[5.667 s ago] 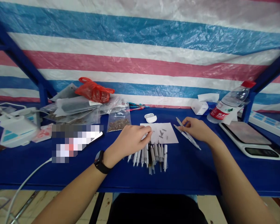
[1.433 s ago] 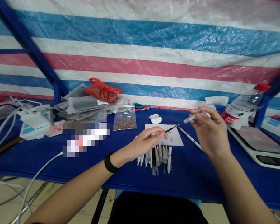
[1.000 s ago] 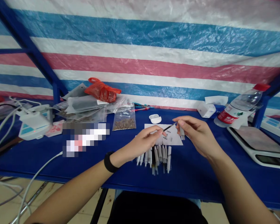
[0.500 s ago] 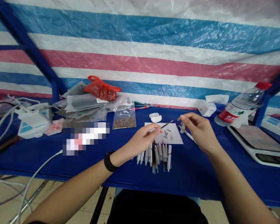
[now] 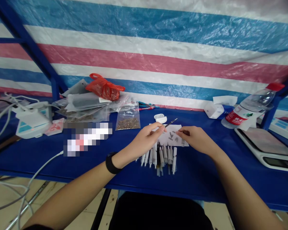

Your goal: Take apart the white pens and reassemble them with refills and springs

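Note:
My left hand [image 5: 151,134] is closed in a pinch on a thin dark rod with a shiny pointed tip [image 5: 171,123], which points up and to the right. My right hand [image 5: 194,137] is closed too, its fingertips low over the right part of a white paper sheet [image 5: 185,139]. What those fingers pinch is too small to make out; a pale, tube-like piece [image 5: 183,142] shows just below them. Several small dark bits [image 5: 171,135] lie on the paper. In front of the sheet, several slim white and grey pens [image 5: 165,155] lie side by side on the blue table.
A white earbud case [image 5: 160,118] sits behind the paper. To the left are a clear bag of brown bits [image 5: 128,123], a red plastic bag [image 5: 105,88] and a white power strip [image 5: 33,123]. A bottle [image 5: 240,116] and a scale [image 5: 268,147] stand on the right.
My right hand has moved left and down, its fingers now over the paper's right side. My left hand stays nearly in place with the rod.

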Available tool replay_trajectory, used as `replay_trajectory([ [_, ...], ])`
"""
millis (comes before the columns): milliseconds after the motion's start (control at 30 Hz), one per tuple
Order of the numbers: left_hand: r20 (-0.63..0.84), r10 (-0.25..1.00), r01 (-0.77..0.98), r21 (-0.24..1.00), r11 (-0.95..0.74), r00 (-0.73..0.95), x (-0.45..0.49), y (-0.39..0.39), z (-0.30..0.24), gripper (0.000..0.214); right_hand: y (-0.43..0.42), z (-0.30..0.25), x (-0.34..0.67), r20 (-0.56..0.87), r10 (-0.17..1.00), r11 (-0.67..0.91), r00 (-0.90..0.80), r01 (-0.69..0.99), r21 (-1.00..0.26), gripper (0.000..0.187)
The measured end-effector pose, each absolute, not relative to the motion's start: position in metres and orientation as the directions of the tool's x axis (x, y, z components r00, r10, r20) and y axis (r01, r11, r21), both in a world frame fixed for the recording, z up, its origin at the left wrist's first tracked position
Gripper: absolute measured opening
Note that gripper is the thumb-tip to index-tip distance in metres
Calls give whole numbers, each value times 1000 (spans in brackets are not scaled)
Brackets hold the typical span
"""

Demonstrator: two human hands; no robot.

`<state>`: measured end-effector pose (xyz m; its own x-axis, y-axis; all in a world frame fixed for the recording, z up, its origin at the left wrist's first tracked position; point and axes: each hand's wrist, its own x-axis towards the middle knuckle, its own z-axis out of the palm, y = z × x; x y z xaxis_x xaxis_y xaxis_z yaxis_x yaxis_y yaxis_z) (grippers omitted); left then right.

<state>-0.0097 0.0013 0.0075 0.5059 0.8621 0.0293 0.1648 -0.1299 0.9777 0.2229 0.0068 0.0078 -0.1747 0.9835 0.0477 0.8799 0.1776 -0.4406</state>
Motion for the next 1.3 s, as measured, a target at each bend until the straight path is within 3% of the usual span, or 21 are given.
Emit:
replay_trajectory([
  [133,22,855,166,978,-126,518,-10,2,5,33,7,8,230,132,985,166,-108,788,-592,36],
  [300,9,850,175,977,-119,527,-10,3,1,28,1,9,215,126,984,169,-129,414,-894,43],
  [467,13,814,188,971,-150,580,-7,2,0,24,-5,3,188,136,976,164,-172,159,-974,42],
  [600,-7,801,214,965,-151,599,-6,2,0,23,-2,-1,189,176,984,175,6,78,-982,46],
  [700,8,829,251,952,-178,559,-8,4,2,20,2,4,201,217,958,206,188,75,-976,46],
  [767,10,856,249,955,-162,517,-10,6,3,19,2,8,207,217,950,200,223,100,-975,46],
  [900,42,909,177,976,-126,415,-13,10,6,16,-2,12,205,130,991,132,-23,218,-967,49],
  [1033,64,915,157,978,-136,397,-14,12,5,15,-11,8,188,29,950,155,-311,390,-908,48],
  [1300,20,910,193,975,-109,413,-11,9,8,14,-19,2,176,-21,920,210,-392,536,-818,29],
])
